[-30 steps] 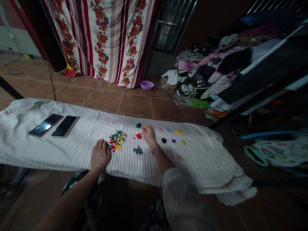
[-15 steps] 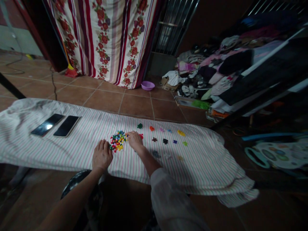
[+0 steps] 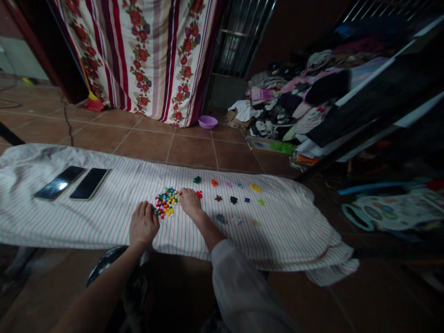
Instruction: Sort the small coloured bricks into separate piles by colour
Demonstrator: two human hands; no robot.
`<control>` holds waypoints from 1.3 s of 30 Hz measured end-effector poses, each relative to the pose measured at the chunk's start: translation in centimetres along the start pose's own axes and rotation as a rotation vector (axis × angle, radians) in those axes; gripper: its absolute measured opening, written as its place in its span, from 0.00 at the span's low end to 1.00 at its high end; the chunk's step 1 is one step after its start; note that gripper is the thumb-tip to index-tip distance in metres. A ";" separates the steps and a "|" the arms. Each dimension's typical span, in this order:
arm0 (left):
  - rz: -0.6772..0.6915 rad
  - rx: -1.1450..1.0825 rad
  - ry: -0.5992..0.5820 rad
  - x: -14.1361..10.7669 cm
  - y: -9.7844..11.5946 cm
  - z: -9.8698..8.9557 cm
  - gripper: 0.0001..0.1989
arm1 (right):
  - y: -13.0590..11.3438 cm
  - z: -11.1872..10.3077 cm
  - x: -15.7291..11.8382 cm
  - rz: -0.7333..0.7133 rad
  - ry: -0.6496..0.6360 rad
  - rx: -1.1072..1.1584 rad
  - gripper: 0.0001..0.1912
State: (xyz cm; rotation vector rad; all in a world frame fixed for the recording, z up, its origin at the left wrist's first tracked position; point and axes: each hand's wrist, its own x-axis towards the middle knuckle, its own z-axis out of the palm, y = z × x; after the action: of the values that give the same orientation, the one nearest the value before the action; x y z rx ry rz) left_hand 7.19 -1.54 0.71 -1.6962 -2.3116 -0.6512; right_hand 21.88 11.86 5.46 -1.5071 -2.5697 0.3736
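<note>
A heap of small multicoloured beads or pieces (image 3: 167, 202) lies on the striped cloth (image 3: 114, 217). My left hand (image 3: 144, 224) rests on the cloth at the heap's left edge, fingers stretched out and palm down. At the heap's right edge is my right hand (image 3: 190, 202), its fingers bent and drawn together; what they hold, if anything, is hidden. Sorted by colour, small clusters sit to the right: dark green (image 3: 197, 180), orange (image 3: 214, 182), yellow (image 3: 255, 187), brown (image 3: 218, 198), black (image 3: 233, 200) and grey (image 3: 221, 218). Red pieces (image 3: 199, 194) show just beyond my right hand.
Two phones, one (image 3: 60, 183) with a light reflection and another (image 3: 89, 183), lie at the cloth's left. Past the covered surface are a purple basin (image 3: 208, 122), a floral curtain (image 3: 156, 60) and a heap of clothes (image 3: 287, 101). A dark bar (image 3: 360, 125) slants at right.
The whole view has shifted slightly, so things appear a little further left. My right hand stays by the heap's right edge, and my left hand keeps its place.
</note>
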 end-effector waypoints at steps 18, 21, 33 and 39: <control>0.028 0.024 -0.013 0.1 -0.3 0.0 0.19 | 7.7 -1.6 -1.9 0.180 0.359 0.342 0.06; 0.044 0.019 -0.006 0.1 -0.3 0.0 0.19 | 10.6 -2.2 -3.1 0.244 0.428 0.363 0.07; 0.039 0.020 0.008 0.1 -0.3 -0.1 0.18 | 23.5 -5.3 -8.9 0.628 0.493 0.108 0.13; 0.017 -0.022 -0.025 0.1 -0.3 -0.1 0.20 | 24.8 -5.3 -9.5 0.698 0.420 0.079 0.13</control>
State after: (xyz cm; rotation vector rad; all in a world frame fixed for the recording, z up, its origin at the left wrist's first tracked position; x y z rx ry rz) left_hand 6.86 -1.54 0.75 -1.7410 -2.3126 -0.6582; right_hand 48.57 15.91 3.64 -2.1394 -1.6482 0.1886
